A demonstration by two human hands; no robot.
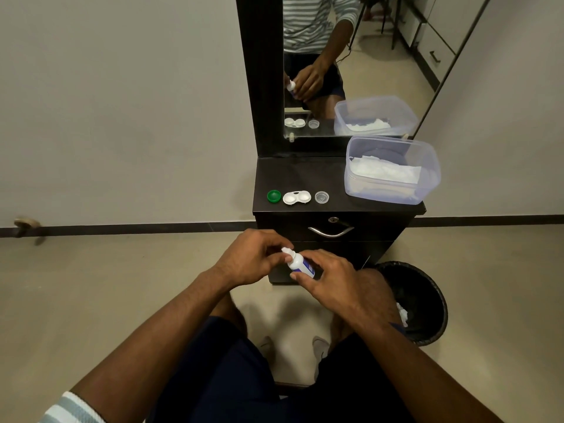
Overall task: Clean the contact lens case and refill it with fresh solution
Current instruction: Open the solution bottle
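step: uncapping bottle [300, 265] | right hand [332, 277] grips bottle; left hand [251, 257] pinches cap [286, 251] | case [296, 197] open on surface [305, 175], lids off | next: squirt solution into both wells

A clear plastic tub [393, 169] of white tissues [384, 171] sat far right on the dark cabinet [305, 175], below the mirror [351, 56]; a black bin [424, 300] stood near right.

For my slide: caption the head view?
Right hand holds bottle, left hand pinches its cap; case lies open.
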